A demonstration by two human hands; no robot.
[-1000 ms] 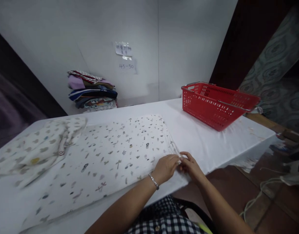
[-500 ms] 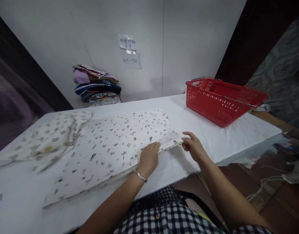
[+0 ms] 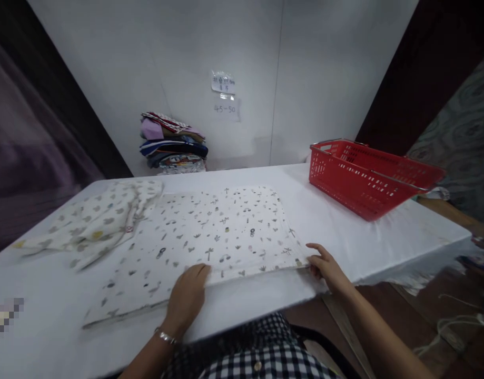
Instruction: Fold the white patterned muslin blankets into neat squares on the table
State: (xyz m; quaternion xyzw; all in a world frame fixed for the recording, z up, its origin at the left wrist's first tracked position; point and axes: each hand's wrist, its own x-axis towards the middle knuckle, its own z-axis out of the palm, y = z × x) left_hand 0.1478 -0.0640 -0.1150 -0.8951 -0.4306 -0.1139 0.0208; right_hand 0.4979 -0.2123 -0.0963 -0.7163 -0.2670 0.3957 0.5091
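Observation:
A white cloth with small grey, green and black prints [image 3: 221, 226] lies folded in layers and spread out flat on the table. My right hand [image 3: 324, 266] pinches its near right corner, with the index finger raised off it. Along the near edge, further left, my left hand [image 3: 188, 295] has its fingers closed over the cloth's border; the thumb is hidden beneath. A silver bracelet is on my left wrist. A second white cloth with grey and yellow spots [image 3: 103, 216] lies crumpled at the left, touching the printed one.
The table [image 3: 273, 310] has a white cover. A red plastic basket [image 3: 368, 184] with metal handles stands at the back right. Several folded fabrics are stacked [image 3: 173, 145] by the wall, below paper notes [image 3: 225, 95]. Beyond the table's right end, part of a person's arm [image 3: 451, 210] shows.
My left hand has slid left along the cloth's near edge, away from my right hand. The right corner now lies lower and flatter, still in my right hand. The view has shifted slightly.

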